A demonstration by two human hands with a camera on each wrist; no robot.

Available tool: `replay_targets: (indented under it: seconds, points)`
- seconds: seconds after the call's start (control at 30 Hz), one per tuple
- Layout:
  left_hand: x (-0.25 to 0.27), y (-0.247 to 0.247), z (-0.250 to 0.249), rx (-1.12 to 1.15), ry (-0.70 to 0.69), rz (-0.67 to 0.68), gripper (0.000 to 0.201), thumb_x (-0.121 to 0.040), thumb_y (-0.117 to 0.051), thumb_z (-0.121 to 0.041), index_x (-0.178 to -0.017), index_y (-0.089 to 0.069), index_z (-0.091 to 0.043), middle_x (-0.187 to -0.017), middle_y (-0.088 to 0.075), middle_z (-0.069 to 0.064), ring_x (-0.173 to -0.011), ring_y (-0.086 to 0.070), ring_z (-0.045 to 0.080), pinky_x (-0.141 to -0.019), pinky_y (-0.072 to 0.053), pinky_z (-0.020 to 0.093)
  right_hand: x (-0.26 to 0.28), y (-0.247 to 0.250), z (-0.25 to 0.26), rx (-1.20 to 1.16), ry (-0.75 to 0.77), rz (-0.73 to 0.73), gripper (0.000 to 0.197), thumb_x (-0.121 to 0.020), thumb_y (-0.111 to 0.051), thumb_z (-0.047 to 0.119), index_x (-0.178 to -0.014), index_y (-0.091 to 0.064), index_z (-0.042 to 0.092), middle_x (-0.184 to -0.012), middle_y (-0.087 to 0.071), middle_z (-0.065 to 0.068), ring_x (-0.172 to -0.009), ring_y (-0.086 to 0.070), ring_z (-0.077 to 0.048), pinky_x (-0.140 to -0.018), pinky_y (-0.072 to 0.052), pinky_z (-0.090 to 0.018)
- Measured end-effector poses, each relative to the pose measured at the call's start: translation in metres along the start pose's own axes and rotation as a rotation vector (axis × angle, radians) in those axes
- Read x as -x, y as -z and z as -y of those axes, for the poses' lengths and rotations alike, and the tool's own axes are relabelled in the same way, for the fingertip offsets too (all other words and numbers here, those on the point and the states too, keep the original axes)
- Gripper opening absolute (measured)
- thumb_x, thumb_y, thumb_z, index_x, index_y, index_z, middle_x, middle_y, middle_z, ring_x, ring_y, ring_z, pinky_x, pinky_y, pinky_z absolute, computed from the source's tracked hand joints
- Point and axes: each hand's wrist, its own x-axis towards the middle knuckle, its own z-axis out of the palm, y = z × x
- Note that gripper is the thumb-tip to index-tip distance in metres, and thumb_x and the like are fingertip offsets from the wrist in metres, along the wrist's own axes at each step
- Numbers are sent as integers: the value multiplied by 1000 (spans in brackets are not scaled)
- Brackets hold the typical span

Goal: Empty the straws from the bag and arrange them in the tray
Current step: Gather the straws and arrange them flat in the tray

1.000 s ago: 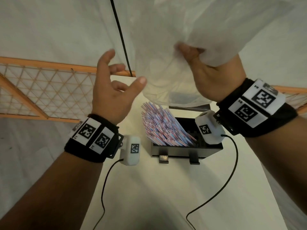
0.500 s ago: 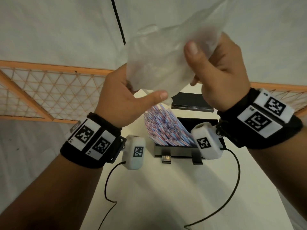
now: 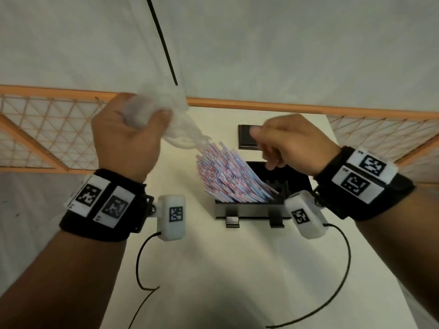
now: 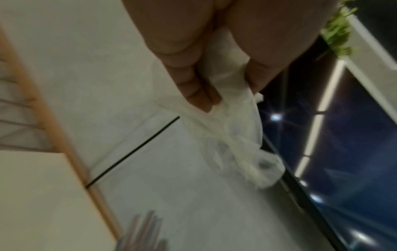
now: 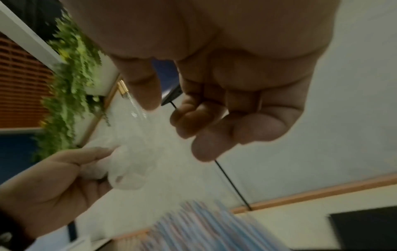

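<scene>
Although the bag (image 3: 164,117), crumpled in the left hand (image 3: 126,138), looks emptied and the straws (image 3: 228,176) stand slanted in the tray (image 3: 251,207), arranging appears outstanding, the right hand (image 3: 287,143) hovering loosely curled, holding nothing.

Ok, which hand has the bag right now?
The left hand: it grips the crumpled bag beside the straws. The right hand holds nothing.

Thin, crinkled clear plastic bag (image 3: 175,122) — matt black tray (image 3: 251,206), smooth table (image 3: 213,269).
</scene>
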Motion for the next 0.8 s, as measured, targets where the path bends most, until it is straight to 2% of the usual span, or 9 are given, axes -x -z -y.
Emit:
replay_targets:
  seconds: [0.07,0.13,0.2,0.27,0.33,0.43,0.53,0.67,0.8]
  points:
    - [-2,1,22,173,306,-114,18,-79,-80,-13,-95,-73,-11,-91,-76,1,-84,-75,12,-72,-59,27,9,6,-29,235,-51,-27,27,-80,-72,34,-66,-61,13,-58,-65,1,-58,-63,-17,-56,-45,-27]
    - [1,-1,46,279,555,-187,19,-80,-78,-9,-96,-72,-16,-100,-76,4,-93,-75,21,-76,-62,33,22,2,-58,443,-127,22,16,-73,-73,28,-68,-62,18,-64,-65,6,-65,-61,-13,-57,-42,-25]
    - [7,-3,72,223,678,-167,28,-83,-74,-8,-110,-69,-13,-114,-73,6,-93,-72,19,-80,-61,33,35,-13,-87,557,-168,111,12,-70,-72,26,-74,-63,20,-75,-66,7,-75,-62,-16,-61,-42,-24]
    - [15,-7,96,125,765,-109,44,-86,-68,-8,-129,-59,-1,-128,-66,17,-90,-66,18,-87,-59,37,41,-28,-111,595,-154,150,17,-71,-72,26,-85,-63,19,-88,-66,1,-85,-61,-21,-69,-43,-24]
    - [25,-14,111,9,844,-63,48,-83,-64,-5,-129,-56,6,-127,-64,24,-90,-59,25,-93,-56,42,43,-37,-123,584,-125,127,22,-72,-71,24,-91,-62,17,-95,-64,-3,-88,-60,-24,-74,-45,-26]
    - [37,-22,125,-277,871,82,34,-84,-60,-2,-116,-62,9,-96,-59,18,-82,-51,27,-75,-46,39,40,-41,-126,522,-117,71,21,-71,-69,17,-90,-59,15,-92,-64,-2,-85,-59,-24,-75,-50,-30]
    - [47,-30,129,-367,801,200,14,-86,-60,-1,-99,-64,-1,-96,-65,16,-74,-56,30,-65,-42,34,36,-47,-128,511,-131,77,17,-72,-65,12,-87,-60,14,-87,-63,-1,-82,-58,-23,-74,-51,-31]
    - [56,-36,141,-510,703,348,24,-87,-64,-6,-109,-68,-1,-110,-69,18,-100,-66,40,-79,-52,39,35,-59,-135,463,-76,39,8,-75,-64,6,-77,-59,12,-81,-60,-4,-78,-56,-25,-70,-49,-32]
    - [70,-39,148,-609,703,440,28,-90,-59,-8,-117,-65,-3,-120,-67,18,-109,-63,41,-97,-53,48,40,-67,-137,400,-20,22,10,-76,-63,0,-73,-57,7,-78,-60,-8,-73,-55,-27,-68,-49,-37]
